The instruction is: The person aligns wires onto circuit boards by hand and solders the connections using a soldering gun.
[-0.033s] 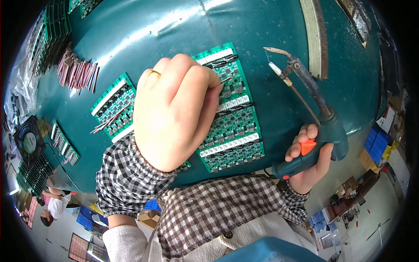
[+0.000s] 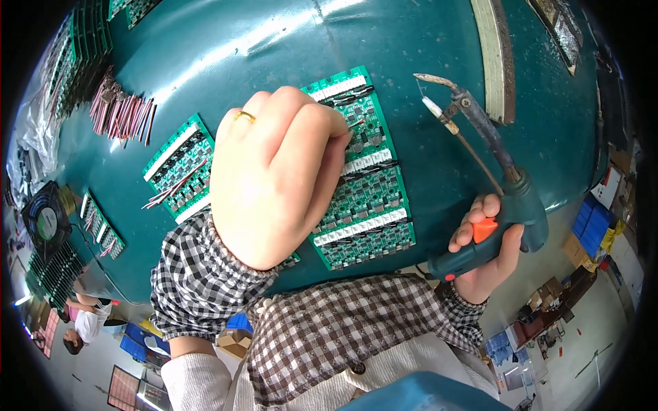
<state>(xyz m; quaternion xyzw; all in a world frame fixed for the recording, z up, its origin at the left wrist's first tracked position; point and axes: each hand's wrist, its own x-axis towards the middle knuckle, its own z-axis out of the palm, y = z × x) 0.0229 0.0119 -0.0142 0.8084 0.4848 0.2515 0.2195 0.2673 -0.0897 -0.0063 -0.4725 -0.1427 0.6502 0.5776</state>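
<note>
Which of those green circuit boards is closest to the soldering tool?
The large board extending right of the left hand, with three rows of white connectors; the other boards lie farther left, away from the soldering tool in the right hand.

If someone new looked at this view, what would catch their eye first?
Probably the bare left hand wearing a gold-coloured ring, large near the centre, partly covering a green rectangular circuit board. Next, the dark-green soldering gun with an orange trigger, held in the right hand at the right. Thin red, white and black wires lie bunched at the upper left.
</note>
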